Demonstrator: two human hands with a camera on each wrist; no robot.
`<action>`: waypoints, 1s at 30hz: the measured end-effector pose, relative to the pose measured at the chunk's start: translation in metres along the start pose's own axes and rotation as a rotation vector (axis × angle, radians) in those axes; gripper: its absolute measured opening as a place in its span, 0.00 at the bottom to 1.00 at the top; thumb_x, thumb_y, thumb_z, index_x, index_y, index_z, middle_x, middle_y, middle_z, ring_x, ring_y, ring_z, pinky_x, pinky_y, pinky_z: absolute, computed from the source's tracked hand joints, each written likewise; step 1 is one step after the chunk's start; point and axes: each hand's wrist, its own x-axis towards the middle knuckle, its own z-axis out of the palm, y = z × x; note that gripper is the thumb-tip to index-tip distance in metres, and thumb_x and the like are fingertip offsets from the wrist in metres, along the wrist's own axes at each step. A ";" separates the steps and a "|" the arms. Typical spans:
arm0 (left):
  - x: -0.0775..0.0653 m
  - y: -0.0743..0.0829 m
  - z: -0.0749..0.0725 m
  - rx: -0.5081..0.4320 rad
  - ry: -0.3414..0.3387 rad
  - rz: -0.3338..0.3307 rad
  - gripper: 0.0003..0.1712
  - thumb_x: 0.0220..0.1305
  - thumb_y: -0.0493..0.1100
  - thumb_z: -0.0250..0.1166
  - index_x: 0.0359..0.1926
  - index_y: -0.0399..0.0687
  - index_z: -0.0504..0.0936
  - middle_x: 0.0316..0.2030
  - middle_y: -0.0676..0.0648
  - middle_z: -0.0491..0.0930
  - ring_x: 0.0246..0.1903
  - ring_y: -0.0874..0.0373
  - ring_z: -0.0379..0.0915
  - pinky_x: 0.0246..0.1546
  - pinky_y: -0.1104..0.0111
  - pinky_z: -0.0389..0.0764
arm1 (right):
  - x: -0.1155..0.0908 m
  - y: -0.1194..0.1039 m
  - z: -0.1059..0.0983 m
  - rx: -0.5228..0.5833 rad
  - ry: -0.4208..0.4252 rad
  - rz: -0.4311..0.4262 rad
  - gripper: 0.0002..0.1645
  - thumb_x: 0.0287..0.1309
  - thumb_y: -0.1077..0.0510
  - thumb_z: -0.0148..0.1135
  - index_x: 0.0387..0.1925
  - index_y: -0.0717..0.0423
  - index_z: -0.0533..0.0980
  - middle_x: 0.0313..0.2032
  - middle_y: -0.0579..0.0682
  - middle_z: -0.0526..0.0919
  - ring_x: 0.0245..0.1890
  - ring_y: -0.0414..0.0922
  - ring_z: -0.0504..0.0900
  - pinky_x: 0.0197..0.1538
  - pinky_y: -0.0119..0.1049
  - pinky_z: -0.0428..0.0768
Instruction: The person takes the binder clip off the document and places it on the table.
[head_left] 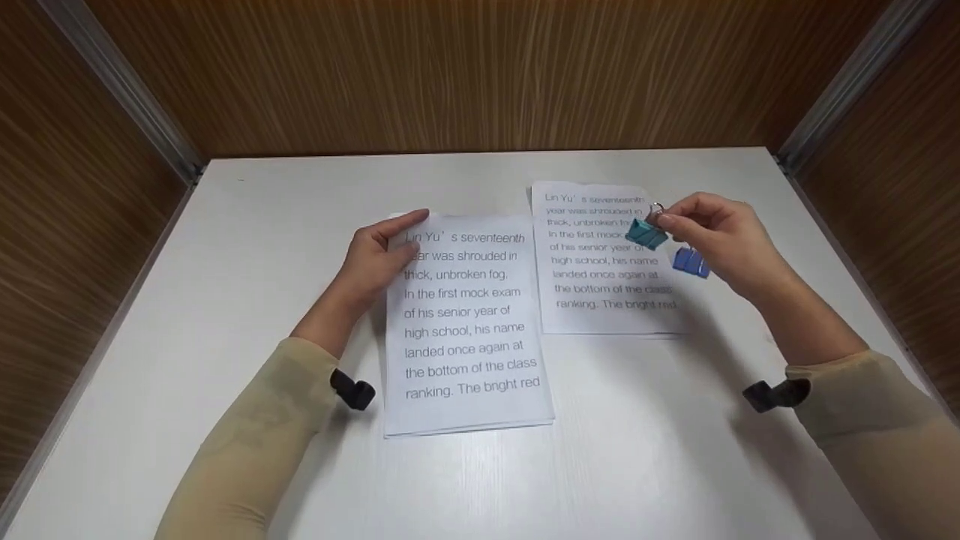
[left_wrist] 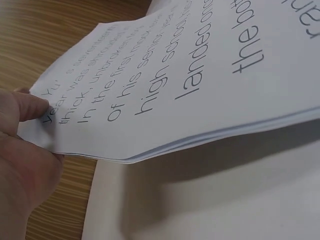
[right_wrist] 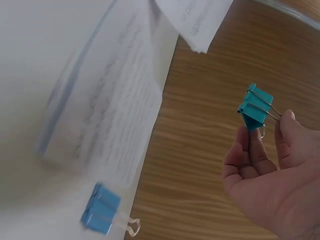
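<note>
My left hand (head_left: 379, 259) grips the upper left corner of a stack of printed sheets (head_left: 465, 337), thumb on top and fingers beneath. In the left wrist view that end of the stack (left_wrist: 150, 90) is lifted off the table, its layered edge showing. My right hand (head_left: 720, 232) pinches a teal binder clip (head_left: 646, 234) by its wire handles, above a second stack of printed sheets (head_left: 600, 262). The right wrist view shows the teal clip (right_wrist: 257, 107) between thumb and fingers, body pointing away from the palm. A blue binder clip (head_left: 691, 262) lies beside the second stack, partly behind the right hand.
Both stacks are over a white table (head_left: 465, 487), the second one farther back and to the right. Wood-grain panels (head_left: 480, 75) enclose the back and both sides. Black wrist mounts (head_left: 352, 390) sit at both sleeves.
</note>
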 end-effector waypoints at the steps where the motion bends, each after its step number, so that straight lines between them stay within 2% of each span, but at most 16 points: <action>1: 0.001 -0.002 -0.001 -0.003 0.003 -0.001 0.28 0.74 0.30 0.62 0.70 0.56 0.82 0.73 0.56 0.74 0.77 0.63 0.59 0.79 0.68 0.54 | -0.003 0.005 -0.004 -0.015 0.005 0.015 0.20 0.75 0.50 0.66 0.49 0.65 0.83 0.49 0.49 0.88 0.48 0.47 0.83 0.54 0.27 0.80; 8: 0.006 -0.017 -0.007 -0.011 0.034 -0.038 0.29 0.73 0.29 0.62 0.70 0.54 0.81 0.73 0.55 0.74 0.78 0.62 0.56 0.79 0.68 0.52 | -0.024 0.041 -0.028 -0.118 0.006 0.145 0.21 0.74 0.47 0.67 0.50 0.63 0.84 0.47 0.42 0.91 0.48 0.43 0.83 0.52 0.24 0.77; 16: 0.005 -0.026 -0.008 -0.030 0.051 -0.126 0.30 0.73 0.29 0.62 0.71 0.58 0.81 0.74 0.57 0.72 0.80 0.62 0.53 0.80 0.66 0.49 | -0.044 0.067 -0.045 -0.255 -0.003 0.248 0.28 0.72 0.37 0.65 0.50 0.58 0.84 0.43 0.48 0.88 0.48 0.47 0.80 0.48 0.27 0.78; 23: 0.004 -0.027 -0.007 -0.030 0.042 -0.159 0.31 0.73 0.30 0.63 0.70 0.61 0.81 0.75 0.58 0.71 0.80 0.61 0.53 0.81 0.64 0.48 | -0.053 0.082 -0.053 -0.290 -0.015 0.273 0.27 0.73 0.38 0.65 0.51 0.58 0.83 0.43 0.48 0.88 0.48 0.47 0.80 0.48 0.28 0.78; 30: 0.005 -0.033 -0.005 -0.027 0.036 -0.162 0.31 0.73 0.30 0.63 0.71 0.59 0.80 0.75 0.57 0.71 0.79 0.61 0.54 0.81 0.63 0.48 | -0.055 0.091 -0.056 -0.304 -0.038 0.318 0.28 0.74 0.38 0.64 0.55 0.59 0.83 0.47 0.50 0.86 0.49 0.50 0.80 0.47 0.22 0.81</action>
